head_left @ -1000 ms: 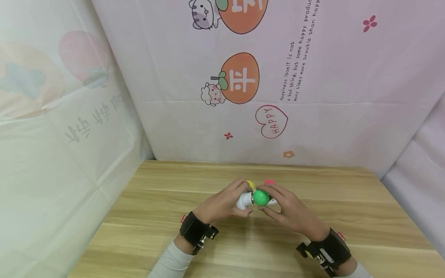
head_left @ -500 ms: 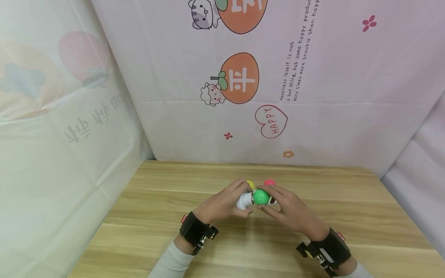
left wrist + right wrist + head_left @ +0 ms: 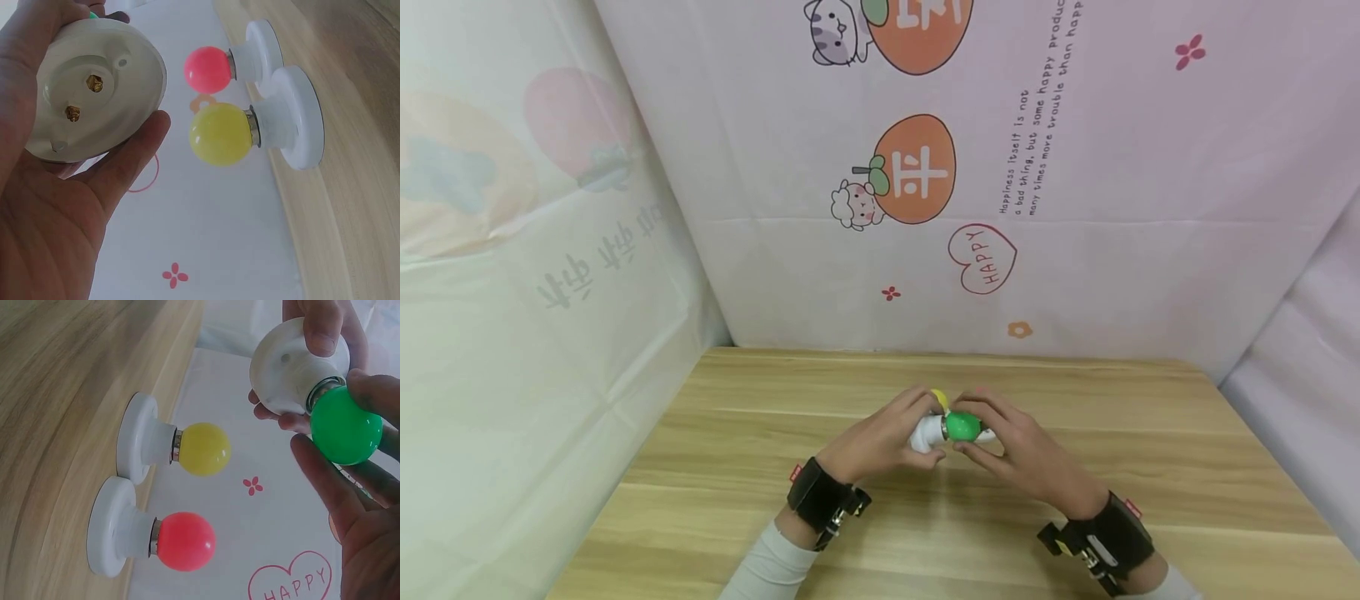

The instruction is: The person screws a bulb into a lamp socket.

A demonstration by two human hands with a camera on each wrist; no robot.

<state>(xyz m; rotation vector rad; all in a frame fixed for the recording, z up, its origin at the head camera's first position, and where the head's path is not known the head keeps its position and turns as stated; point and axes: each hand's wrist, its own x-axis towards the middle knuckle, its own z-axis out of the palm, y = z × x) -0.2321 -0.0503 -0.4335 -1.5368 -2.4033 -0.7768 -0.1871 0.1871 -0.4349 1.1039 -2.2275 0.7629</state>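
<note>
My left hand (image 3: 887,433) grips a white lamp holder (image 3: 294,365) by its round base, thumb on the near side. In the left wrist view the hollow underside of that base, with two brass screws (image 3: 94,83), faces the camera. A green light bulb (image 3: 345,425) sits with its metal cap at the mouth of the socket. The fingers and thumb of my right hand (image 3: 1026,450) hold the green bulb round its globe. Both hands are raised over the table, close together.
A yellow bulb (image 3: 204,449) and a pink bulb (image 3: 186,541) stand upright in white lamp holders on the wooden table (image 3: 760,483), just beyond the hands. A printed cloth (image 3: 805,283) hangs behind the table's back edge.
My right hand's fingers have shifted slightly round the green bulb and now cover most of the pink bulb in the head view. My left hand has stayed in place.
</note>
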